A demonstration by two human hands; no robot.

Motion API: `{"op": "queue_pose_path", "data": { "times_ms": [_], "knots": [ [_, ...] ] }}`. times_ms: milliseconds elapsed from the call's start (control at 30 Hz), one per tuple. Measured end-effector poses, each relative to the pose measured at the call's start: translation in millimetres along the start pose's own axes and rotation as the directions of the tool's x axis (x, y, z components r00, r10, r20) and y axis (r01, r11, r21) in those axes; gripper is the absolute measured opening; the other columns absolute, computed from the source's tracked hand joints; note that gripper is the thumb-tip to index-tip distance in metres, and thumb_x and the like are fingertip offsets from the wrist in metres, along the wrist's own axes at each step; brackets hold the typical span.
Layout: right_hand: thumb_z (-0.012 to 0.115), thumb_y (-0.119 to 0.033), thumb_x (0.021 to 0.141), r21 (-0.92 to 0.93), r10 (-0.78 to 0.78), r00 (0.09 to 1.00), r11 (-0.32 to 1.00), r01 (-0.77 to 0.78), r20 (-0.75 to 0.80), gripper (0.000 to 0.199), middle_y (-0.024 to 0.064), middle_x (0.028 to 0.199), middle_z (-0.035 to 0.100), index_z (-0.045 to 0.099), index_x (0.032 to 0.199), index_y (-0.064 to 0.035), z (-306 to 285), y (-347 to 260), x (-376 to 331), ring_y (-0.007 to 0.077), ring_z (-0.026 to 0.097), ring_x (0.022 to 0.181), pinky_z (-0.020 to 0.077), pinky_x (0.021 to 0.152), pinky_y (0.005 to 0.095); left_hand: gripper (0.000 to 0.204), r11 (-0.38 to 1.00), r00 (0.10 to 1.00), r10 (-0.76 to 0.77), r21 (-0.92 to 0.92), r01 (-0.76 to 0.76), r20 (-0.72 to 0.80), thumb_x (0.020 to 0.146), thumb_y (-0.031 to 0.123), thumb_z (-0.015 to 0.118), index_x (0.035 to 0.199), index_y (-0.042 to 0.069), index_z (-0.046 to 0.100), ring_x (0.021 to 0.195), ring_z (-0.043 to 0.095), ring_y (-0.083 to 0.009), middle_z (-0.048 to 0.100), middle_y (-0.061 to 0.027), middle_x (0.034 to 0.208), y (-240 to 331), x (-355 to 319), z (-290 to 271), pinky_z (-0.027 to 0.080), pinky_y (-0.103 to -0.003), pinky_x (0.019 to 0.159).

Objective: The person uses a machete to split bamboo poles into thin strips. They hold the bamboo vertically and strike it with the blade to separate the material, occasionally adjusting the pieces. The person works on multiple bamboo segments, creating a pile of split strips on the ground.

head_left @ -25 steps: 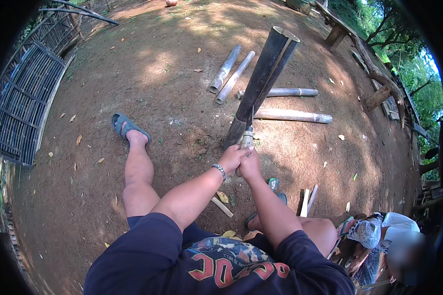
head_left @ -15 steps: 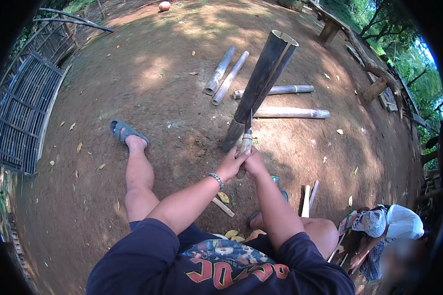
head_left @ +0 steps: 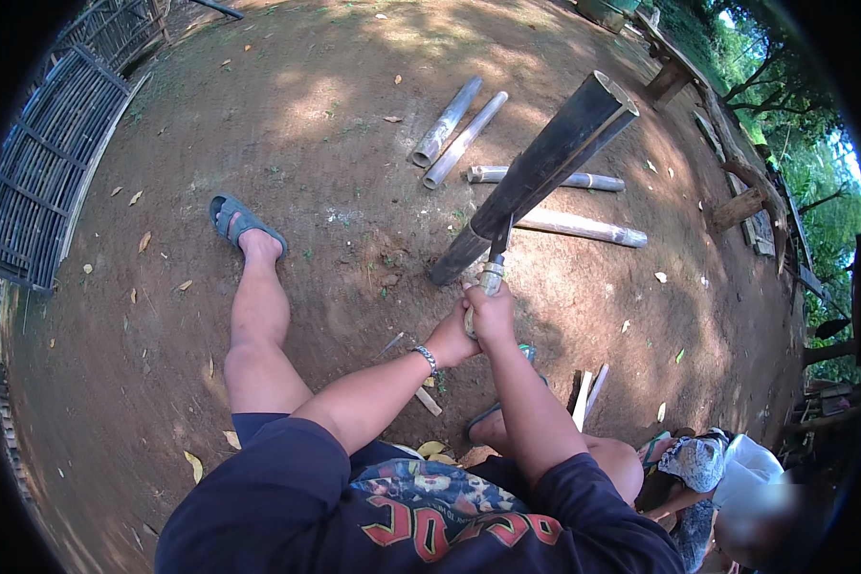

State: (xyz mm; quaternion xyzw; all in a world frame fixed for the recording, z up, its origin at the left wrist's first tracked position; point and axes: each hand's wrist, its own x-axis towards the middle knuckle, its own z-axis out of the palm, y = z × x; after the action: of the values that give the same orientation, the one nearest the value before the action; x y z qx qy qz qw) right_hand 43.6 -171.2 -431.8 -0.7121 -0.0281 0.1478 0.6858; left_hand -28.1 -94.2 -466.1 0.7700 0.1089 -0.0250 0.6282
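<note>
- Both hands are wrapping tight around one knife (head_left: 493, 273) handle, right hand (head_left: 494, 318) sitting on top, left hand (head_left: 450, 340) tucked in just below and beside it, touching.
- The blade is poking up out of the fists and sinking into the split of a dark bamboo pole (head_left: 536, 177), low down near its base.
- That pole is leaning at a tilt, base planted in the dirt (head_left: 306, 124) right in front of the hands, open top end pointing up and away to the right.
- Both forearms are reaching forward from the lower edge and meeting at the handle; a bracelet (head_left: 427, 358) is riding on the left wrist.
- The left leg is stretching out ahead with a grey-blue sandal (head_left: 244, 222) on the foot; the right knee is folding in close beside the right arm.
- Four pale bamboo lengths (head_left: 464, 139) are lying flat on the ground behind the pole, two side by side, two more off to the right.
- A couple of thin pale splints (head_left: 584, 400) are lying just right of the right forearm.
- A slatted bamboo panel (head_left: 53, 158) is sitting way off at the left edge.
- Another person (head_left: 708, 469) is crouching at the lower right.
- Not seeing any packages, labels or signs.
</note>
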Motion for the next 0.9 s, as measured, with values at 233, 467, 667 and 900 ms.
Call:
{"op": "queue_pose_path", "data": {
  "times_ms": [233,467,667,900],
  "knots": [
    [0.067,-0.018,0.085,-0.182,-0.072,0.995,0.982,0.059,-0.067,0.026,0.0102,0.073,0.068,0.061,0.099,0.003,-6,-3,-4,0.022,0.067,0.066,0.0523,0.066,0.0367,0.09,0.998,0.999,-0.047,-0.045,0.048,0.021,0.07,0.028,0.088,0.141,0.003,0.038,0.121,0.062,-0.0334,0.062,-0.0223,0.129,4,-6,7,0.048,-0.04,0.103],
    [0.066,-0.02,0.082,-0.393,-0.024,0.995,0.919,-0.018,-0.101,0.029,0.016,0.074,0.071,0.062,0.1,0.0028,2,-6,-16,0.0282,0.071,0.07,0.055,0.071,0.0406,0.089,0.996,0.995,-0.034,0.08,0.026,0.091,0.073,0.026,0.085,0.142,0.002,0.035,0.125,0.061,-0.0337,0.06,-0.0222,0.132,-15,0,6,0.047,-0.041,0.105],
    [0.063,-0.016,0.082,-0.311,-0.065,0.993,0.95,0.032,-0.095,0.023,0.0132,0.072,0.069,0.061,0.094,0.0047,-1,-12,-10,0.0225,0.069,0.065,0.0539,0.063,0.0359,0.069,0.986,0.979,0.159,0.074,-0.15,-0.125,0.073,0.03,0.085,0.127,0.002,0.051,0.103,0.07,-0.0317,0.07,-0.0195,0.114,-4,3,14,0.054,-0.041,0.086],
    [0.061,-0.011,0.082,-0.194,-0.102,0.994,0.976,0.093,-0.036,0.016,0.01,0.074,0.067,0.061,0.092,0.0019,9,-29,-20,0.0191,0.065,0.065,0.0518,0.062,0.0348,0.08,1.0,0.999,0.031,-0.003,-0.031,-0.03,0.074,0.029,0.082,0.136,-0.001,0.04,0.118,0.064,-0.0395,0.064,-0.0264,0.123,40,-30,-16,0.05,-0.043,0.1]
  ]
}}
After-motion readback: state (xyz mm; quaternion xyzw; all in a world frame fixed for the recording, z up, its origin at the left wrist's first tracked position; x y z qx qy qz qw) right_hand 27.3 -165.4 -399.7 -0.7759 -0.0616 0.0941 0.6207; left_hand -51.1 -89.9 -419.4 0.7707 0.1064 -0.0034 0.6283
